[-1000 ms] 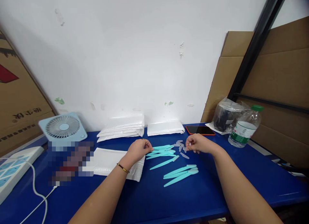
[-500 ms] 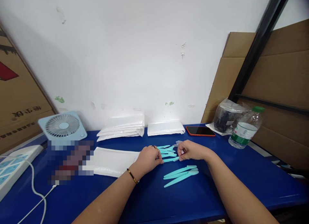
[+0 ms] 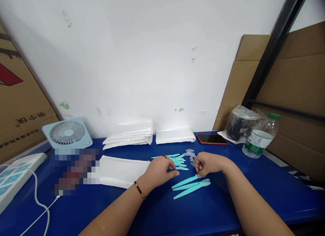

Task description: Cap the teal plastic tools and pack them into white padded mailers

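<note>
My left hand [image 3: 161, 170] rests over the left side of a loose pile of turquoise eyebrow razors [image 3: 180, 160]. Its thumb stands apart from the fingers, and nothing shows in its grasp. With finger and thumb pinched, my right hand [image 3: 209, 163] has the head end of an eyebrow razor [image 3: 185, 181]; that end is hidden by the fingertips. Two more razors [image 3: 189, 192] lie just in front of it, side by side with handles pointing left. Small clear plastic caps [image 3: 190, 152] are scattered behind my right fingers.
A white padded mailer [image 3: 122, 171] lies left of my left hand. Further mailers [image 3: 129, 134] are stacked by the wall, with a smaller stack [image 3: 175, 135] alongside. A phone [image 3: 212, 138], a water bottle [image 3: 259, 137] and a bagged dark item [image 3: 236, 124] stand right. A fan [image 3: 67, 132] and power strip [image 3: 20, 175] are left.
My right hand has moved slightly right and toward me, from the pile to the front razors. My left hand's thumb has spread away from the razor it was touching.
</note>
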`<state>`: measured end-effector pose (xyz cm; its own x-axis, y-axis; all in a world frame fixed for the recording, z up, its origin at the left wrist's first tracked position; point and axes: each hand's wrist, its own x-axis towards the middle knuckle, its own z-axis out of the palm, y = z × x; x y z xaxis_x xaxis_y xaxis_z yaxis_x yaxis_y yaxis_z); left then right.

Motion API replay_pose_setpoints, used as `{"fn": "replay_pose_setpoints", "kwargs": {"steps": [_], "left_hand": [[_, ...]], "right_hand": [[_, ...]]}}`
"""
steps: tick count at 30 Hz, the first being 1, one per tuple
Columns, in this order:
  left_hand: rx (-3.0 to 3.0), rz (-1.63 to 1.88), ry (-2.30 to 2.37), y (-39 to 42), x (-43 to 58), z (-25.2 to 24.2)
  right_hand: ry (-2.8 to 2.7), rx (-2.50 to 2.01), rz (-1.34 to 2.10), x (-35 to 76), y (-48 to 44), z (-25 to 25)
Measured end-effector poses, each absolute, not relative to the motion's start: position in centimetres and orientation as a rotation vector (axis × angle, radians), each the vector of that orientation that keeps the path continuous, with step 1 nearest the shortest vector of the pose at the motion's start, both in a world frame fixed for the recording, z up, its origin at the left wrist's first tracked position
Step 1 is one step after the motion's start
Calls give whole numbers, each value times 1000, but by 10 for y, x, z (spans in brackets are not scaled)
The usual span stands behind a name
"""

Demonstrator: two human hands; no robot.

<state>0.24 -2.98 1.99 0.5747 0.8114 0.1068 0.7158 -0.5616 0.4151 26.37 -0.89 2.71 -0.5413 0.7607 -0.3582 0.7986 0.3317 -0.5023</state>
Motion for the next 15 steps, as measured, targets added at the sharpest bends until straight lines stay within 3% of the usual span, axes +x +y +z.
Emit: {"fn": "replay_pose_setpoints", "kwargs": {"steps": [10, 15], "left_hand": [[2516, 258, 1220, -27, 8, 14], [2555, 339, 1433, -13, -7, 27]], "right_hand": [[2762, 1393, -891, 250, -11, 28], [2821, 1724, -880, 266, -6, 32]]}}
